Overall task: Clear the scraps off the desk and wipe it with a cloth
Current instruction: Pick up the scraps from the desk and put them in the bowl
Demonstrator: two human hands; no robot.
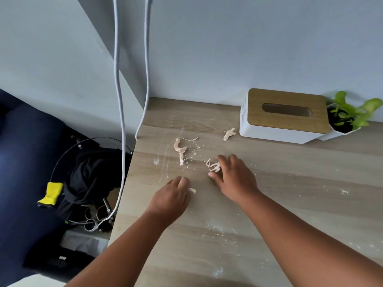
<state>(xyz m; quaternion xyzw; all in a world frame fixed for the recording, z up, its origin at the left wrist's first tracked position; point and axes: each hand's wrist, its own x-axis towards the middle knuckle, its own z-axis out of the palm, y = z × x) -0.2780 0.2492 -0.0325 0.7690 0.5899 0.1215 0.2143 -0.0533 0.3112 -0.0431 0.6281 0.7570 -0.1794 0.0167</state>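
The right hand pinches a stringy scrap on the surface; the left hand, fingers curled, holds a bit. Brushing may scatter crumbs floorward.

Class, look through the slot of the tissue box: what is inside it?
The tissue box has only a dark slot; no tissue pokes out. The wooden lid covers the rest.

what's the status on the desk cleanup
Left hand closed on a scrap, right hand pinching another. Two scraps loose on desk, crumbs scattered. Nothing in the way.
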